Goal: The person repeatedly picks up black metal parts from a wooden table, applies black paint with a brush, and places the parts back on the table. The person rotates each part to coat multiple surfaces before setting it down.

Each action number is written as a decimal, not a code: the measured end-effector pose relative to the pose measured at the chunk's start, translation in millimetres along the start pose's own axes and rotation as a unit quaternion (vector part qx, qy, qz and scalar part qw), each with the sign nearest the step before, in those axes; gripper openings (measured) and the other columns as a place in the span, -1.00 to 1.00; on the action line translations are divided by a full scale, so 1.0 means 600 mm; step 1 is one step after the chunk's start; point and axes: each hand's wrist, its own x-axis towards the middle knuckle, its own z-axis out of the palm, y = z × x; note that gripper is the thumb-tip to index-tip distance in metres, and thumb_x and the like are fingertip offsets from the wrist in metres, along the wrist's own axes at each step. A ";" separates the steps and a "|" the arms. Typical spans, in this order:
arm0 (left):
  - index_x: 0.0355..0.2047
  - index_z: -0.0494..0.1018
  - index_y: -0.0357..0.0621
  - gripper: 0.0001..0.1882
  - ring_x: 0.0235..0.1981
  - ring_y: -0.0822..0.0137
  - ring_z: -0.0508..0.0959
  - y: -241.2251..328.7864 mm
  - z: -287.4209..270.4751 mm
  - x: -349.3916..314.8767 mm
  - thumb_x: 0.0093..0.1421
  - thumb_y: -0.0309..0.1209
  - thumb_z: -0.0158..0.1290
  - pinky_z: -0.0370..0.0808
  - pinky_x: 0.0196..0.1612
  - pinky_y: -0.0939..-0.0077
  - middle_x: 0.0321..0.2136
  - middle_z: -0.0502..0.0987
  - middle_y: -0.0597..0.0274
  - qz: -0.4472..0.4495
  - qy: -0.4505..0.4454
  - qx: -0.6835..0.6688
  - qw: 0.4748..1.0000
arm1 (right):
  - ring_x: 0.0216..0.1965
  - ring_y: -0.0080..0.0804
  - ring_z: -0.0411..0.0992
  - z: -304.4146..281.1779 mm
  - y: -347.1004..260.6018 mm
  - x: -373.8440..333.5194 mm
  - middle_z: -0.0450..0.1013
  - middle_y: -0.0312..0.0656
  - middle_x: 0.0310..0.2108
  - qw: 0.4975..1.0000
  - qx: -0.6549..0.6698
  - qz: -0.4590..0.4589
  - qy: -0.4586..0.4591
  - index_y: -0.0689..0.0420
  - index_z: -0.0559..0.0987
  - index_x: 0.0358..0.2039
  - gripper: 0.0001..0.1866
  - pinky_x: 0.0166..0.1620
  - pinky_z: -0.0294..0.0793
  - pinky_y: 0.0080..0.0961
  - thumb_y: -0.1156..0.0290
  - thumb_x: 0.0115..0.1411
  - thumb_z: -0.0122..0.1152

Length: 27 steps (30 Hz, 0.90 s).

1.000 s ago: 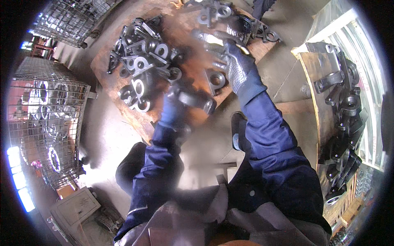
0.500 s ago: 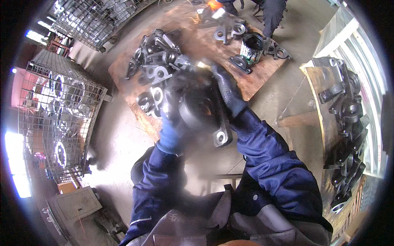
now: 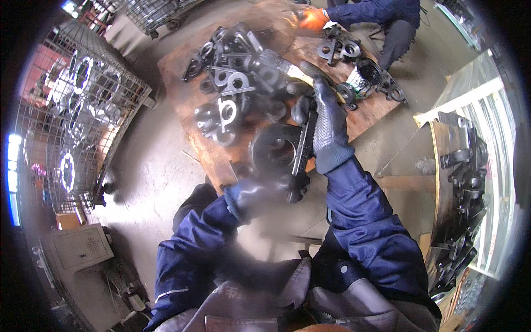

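A black ring-shaped bearing housing (image 3: 261, 157) with a flat base hangs in front of me, its base turned to the right. My left hand (image 3: 260, 196), gloved and blurred, is closed on the housing's lower end. In my right hand (image 3: 329, 113), in a dark glove, is a paintbrush (image 3: 298, 73) with a pale handle, its wide end pointing up and left. Fingers of that same hand also rest against the upper end of the housing's base. Just past the brush lies a pile of similar grey and black housings (image 3: 238, 83).
The housings lie on a brown board (image 3: 191, 119). A paint-smeared bucket (image 3: 365, 74) stands at its right. A co-worker's orange glove (image 3: 313, 19) is at the far edge. Wire cage (image 3: 119, 119) stands left; more black housings (image 3: 470, 185) sit on a right-hand rack.
The housing has turned and its base now stands to the right. My left hand has shifted down and right under it. The brush now shows clearly in my right hand. My view has shifted.
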 end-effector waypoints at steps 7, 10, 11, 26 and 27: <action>-0.19 0.53 -0.26 -0.80 -0.32 0.31 0.59 0.047 -0.002 0.034 0.24 -0.40 0.11 0.54 -0.32 0.42 -0.33 0.59 0.17 0.109 0.177 -0.102 0.973 | -0.28 -0.29 0.58 -0.010 0.004 0.015 0.55 -0.03 -0.20 0.997 0.023 -0.024 -0.064 0.16 0.41 0.17 -0.57 -0.10 0.65 -0.43 0.19 0.46 -0.19; -0.18 0.53 -0.27 -0.81 -0.29 0.34 0.60 0.074 -0.028 0.006 0.25 -0.43 0.09 0.54 -0.32 0.44 -0.31 0.59 0.18 0.129 0.216 -0.122 0.960 | -0.23 -0.21 0.58 -0.035 -0.003 0.026 0.54 0.06 -0.18 0.999 0.047 -0.005 -0.016 0.16 0.43 0.16 -0.58 -0.09 0.65 -0.32 0.19 0.45 -0.16; -0.17 0.53 -0.27 -0.81 -0.28 0.34 0.60 0.079 -0.034 -0.003 0.26 -0.44 0.08 0.54 -0.32 0.44 -0.30 0.59 0.18 0.137 0.229 -0.130 0.955 | -0.25 -0.22 0.56 -0.042 -0.011 0.025 0.55 0.02 -0.21 0.994 0.094 -0.007 -0.060 0.15 0.44 0.15 -0.58 -0.09 0.62 -0.24 0.16 0.44 -0.12; -0.10 0.54 -0.20 -0.75 -0.36 0.49 0.51 0.097 -0.081 -0.053 0.23 -0.41 0.15 0.50 -0.32 0.56 -0.31 0.57 0.32 0.130 0.343 0.136 0.920 | -0.20 -0.28 0.59 0.027 -0.032 -0.071 0.59 0.02 -0.16 0.850 -0.315 -0.200 -0.371 0.30 0.57 -0.06 -0.58 -0.05 0.53 -0.36 0.15 0.35 0.11; -0.10 0.54 -0.20 -0.75 -0.35 0.48 0.51 0.098 -0.082 -0.052 0.22 -0.42 0.16 0.50 -0.31 0.55 -0.31 0.57 0.31 0.140 0.347 0.149 0.915 | -0.20 -0.28 0.60 0.028 -0.030 -0.070 0.59 0.02 -0.17 0.838 -0.335 -0.221 -0.369 0.31 0.57 -0.07 -0.59 -0.05 0.53 -0.36 0.18 0.35 0.11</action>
